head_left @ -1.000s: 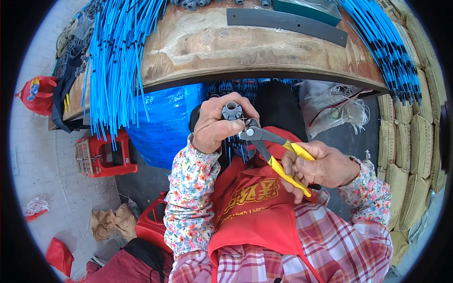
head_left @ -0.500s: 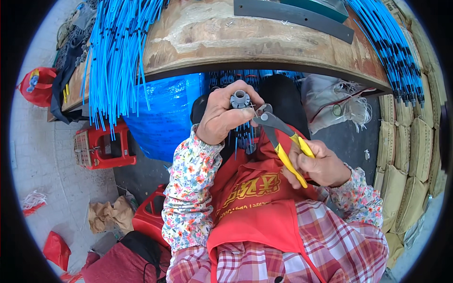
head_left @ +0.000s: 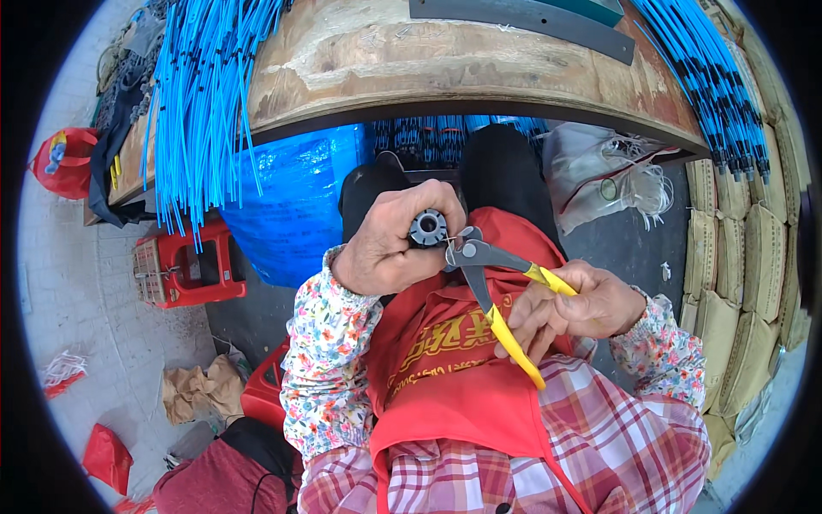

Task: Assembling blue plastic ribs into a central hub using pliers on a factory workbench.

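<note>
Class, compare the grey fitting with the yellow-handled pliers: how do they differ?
The grey fitting is round with a notched rim; the pliers are long and yellow-handled. The left hand holds the grey fitting; the right hand holds the pliers. Both show grey.

The person [head_left: 479, 420] faces the bench [head_left: 479, 60], legs [head_left: 503, 176] toward its underside. One bundle of strands [head_left: 201, 94] hangs over the bench's left end, another bundle [head_left: 702, 86] off the right. A bar [head_left: 539, 24] lies toward the back, a tray [head_left: 599, 10] behind it. Left of the legs sits a sack [head_left: 295, 206], a stool [head_left: 201, 295] farther left; right of them lies a plastic bag [head_left: 591, 163], and stacked packages [head_left: 758, 257] beyond. Before the lap, the left grip [head_left: 398, 236] holds a tubular part [head_left: 429, 227], just left of the pliers [head_left: 501, 313] in the right grip [head_left: 586, 301].
</note>
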Demonstrator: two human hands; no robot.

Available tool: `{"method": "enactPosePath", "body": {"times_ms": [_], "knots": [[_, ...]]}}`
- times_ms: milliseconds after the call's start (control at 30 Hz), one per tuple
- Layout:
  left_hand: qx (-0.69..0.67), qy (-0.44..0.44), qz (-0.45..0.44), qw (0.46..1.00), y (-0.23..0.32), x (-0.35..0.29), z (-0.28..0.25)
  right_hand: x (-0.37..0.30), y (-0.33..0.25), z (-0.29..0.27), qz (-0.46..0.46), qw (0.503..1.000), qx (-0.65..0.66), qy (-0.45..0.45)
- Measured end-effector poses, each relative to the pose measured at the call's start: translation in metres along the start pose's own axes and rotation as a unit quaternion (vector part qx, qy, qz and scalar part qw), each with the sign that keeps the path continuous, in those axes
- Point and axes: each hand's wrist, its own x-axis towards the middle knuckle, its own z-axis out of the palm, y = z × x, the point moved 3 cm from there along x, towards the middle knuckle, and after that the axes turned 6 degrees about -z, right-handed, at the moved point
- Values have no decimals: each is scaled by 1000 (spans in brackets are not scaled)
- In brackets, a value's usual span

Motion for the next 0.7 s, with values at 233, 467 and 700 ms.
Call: {"method": "enactPosePath", "body": {"times_ms": [233, 467, 700], "knots": [[25, -12, -24, 999, 4, 1, 6, -11, -8, 2, 20, 998, -63, 11], [45, -24, -4, 999, 3, 1, 6, -8, 3, -2, 0, 1000, -19, -1], [35, -12, 1, 999, 5, 0, 8, -8, 4, -1, 11, 999, -34, -4]]}}
